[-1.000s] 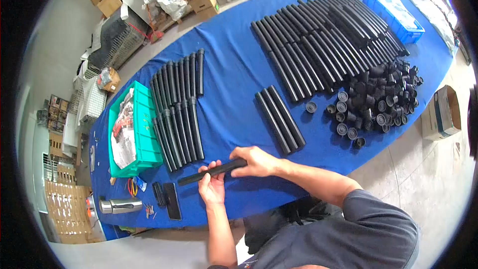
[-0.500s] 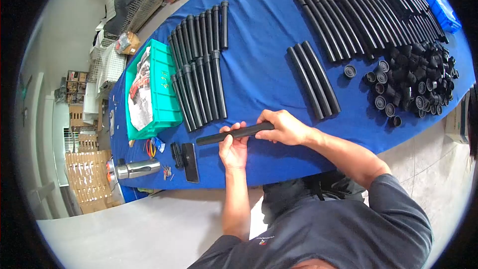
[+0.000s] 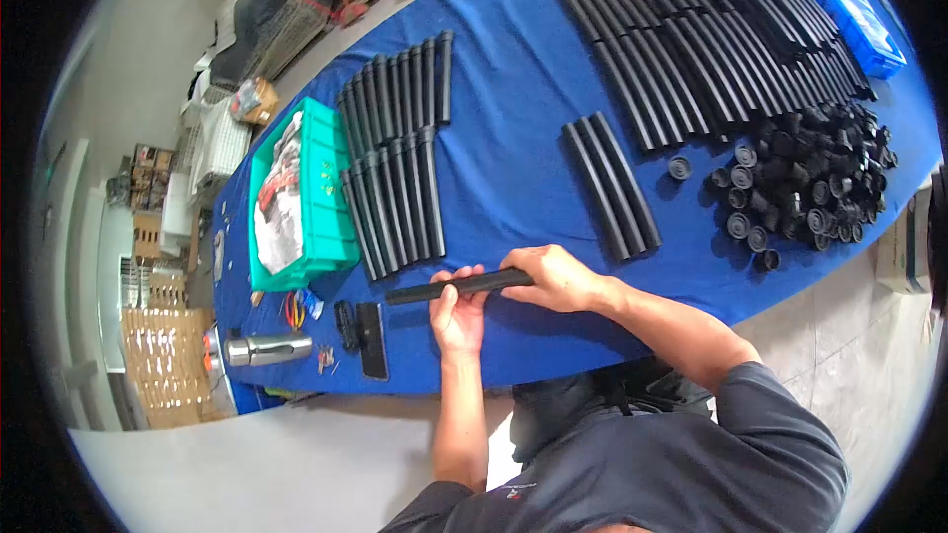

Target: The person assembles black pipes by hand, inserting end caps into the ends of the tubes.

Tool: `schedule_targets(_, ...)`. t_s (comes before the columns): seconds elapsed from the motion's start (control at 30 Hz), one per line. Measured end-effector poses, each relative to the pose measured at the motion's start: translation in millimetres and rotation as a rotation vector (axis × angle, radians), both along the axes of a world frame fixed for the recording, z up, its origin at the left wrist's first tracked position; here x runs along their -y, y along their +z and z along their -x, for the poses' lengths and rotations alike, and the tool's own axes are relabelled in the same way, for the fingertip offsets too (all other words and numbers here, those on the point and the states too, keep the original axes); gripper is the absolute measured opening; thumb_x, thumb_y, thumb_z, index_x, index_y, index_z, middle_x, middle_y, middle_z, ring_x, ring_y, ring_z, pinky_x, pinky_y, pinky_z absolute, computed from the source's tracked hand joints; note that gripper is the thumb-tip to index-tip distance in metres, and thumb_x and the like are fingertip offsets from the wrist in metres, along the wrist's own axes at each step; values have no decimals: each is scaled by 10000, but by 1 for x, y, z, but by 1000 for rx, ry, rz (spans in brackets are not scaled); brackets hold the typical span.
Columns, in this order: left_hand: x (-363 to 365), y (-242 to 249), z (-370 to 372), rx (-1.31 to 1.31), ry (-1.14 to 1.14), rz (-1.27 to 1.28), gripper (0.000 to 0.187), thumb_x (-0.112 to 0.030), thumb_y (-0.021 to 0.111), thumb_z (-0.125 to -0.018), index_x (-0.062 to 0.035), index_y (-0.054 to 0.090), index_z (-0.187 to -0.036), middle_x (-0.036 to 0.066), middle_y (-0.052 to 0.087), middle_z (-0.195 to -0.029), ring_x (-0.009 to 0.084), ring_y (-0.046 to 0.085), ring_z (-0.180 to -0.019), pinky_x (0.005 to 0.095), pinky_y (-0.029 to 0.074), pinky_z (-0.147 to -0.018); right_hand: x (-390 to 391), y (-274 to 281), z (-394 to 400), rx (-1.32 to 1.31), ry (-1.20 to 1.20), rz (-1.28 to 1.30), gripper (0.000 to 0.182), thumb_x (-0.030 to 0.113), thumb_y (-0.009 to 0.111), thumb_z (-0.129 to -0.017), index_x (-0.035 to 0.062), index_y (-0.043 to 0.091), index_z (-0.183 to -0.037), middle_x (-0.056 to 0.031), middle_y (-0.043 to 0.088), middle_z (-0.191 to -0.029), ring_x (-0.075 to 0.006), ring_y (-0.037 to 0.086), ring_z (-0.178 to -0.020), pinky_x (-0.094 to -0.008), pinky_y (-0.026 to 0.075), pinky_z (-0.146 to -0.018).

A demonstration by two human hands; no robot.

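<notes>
Both hands hold one black plastic tube [image 3: 411, 294] roughly level, close over the blue-covered table near its front edge. My left hand [image 3: 458, 316] supports its middle from below, thumb on the near side and fingers behind. Around the tube's right end my right hand [image 3: 555, 279] is closed, hiding that end. Beyond the right hand, three tubes [image 3: 612, 186] without visible caps lie side by side. To the upper left, two rows of tubes [image 3: 395, 202] with wider collars at their far ends are laid out.
A green crate [image 3: 331, 188] with plastic-wrapped contents stands at left. In front of it lie a phone [image 3: 372, 341], a steel flask [image 3: 269, 349] and small tools. At right are heaped black caps [image 3: 820, 178], many bare tubes [image 3: 691, 49] and a blue bin [image 3: 849, 15].
The view has shifted slightly, so the table items sit lower in it. Both hands keep their hold on the tube in nearly the same pose.
</notes>
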State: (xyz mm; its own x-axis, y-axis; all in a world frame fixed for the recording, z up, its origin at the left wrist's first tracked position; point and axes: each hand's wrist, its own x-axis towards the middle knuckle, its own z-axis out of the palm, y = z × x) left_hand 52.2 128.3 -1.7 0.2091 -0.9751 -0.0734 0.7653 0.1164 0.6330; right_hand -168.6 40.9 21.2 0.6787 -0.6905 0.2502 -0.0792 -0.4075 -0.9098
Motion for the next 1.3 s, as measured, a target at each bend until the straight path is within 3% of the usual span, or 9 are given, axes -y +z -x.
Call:
schedule_targets(0.37,3,2,6,49,11,30,197,-92,639,-989,-71,598,-1180,219,702,-1191,391,666,-1182,529,617,-949,0,3,-1,34,-52,-12,299,175,774,-844,-3,649,-1049,-197,678,-836,-402,688,-811,-465,533,-735)
schedule_targets(0.4,2,2,5,46,5,30,197,-97,635,-993,-69,596,-1184,220,699,-1201,390,661,-1191,531,612,-957,0,4,-1,4,-43,-9,333,167,792,-835,-7,651,-1082,-195,686,-876,-369,694,-811,-437,537,-729)
schedule_targets(0.6,4,4,5,34,-9,8,211,-110,617,-1008,-60,590,-1211,228,681,-1251,391,629,-1244,549,580,-1004,1,6,0,-20,-83,123,379,192,803,-836,-6,628,-1107,-201,672,-920,-381,685,-889,-450,543,-762)
schedule_targets(0.87,4,5,3,-14,-46,44,226,-42,655,-961,-70,607,-1181,216,694,-1218,394,634,-1235,528,590,-1000,2,20,3,-52,5,-203,351,231,757,-889,-16,653,-1116,-214,697,-917,-392,697,-872,-460,540,-776)
schedule_targets(0.97,3,3,1,-7,-46,43,245,-38,664,-955,-71,604,-1190,214,694,-1221,393,634,-1236,526,586,-1007,1,8,1,25,-21,-12,331,219,747,-893,-22,650,-1098,-219,696,-921,-409,692,-890,-470,537,-785)
schedule_targets(1.1,5,2,2,32,-49,57,263,-85,653,-981,-44,597,-1235,221,673,-1268,379,624,-1256,545,565,-1030,3,2,0,55,-27,33,313,191,741,-884,-26,645,-1088,-229,687,-962,-424,678,-934,-484,538,-808)
schedule_targets(1.27,4,1,3,37,-7,-4,254,-121,653,-991,-44,591,-1225,224,671,-1270,377,627,-1251,542,561,-1036,-1,1,1,12,-60,185,347,197,759,-890,-12,648,-1144,-197,694,-957,-338,706,-904,-410,561,-765)
schedule_targets(1.3,3,-1,-1,6,-26,18,263,-110,659,-984,-45,593,-1230,224,673,-1269,381,625,-1254,542,565,-1031,-2,3,1,7,-37,94,359,207,765,-889,-11,649,-1149,-193,696,-940,-323,710,-885,-407,560,-763)
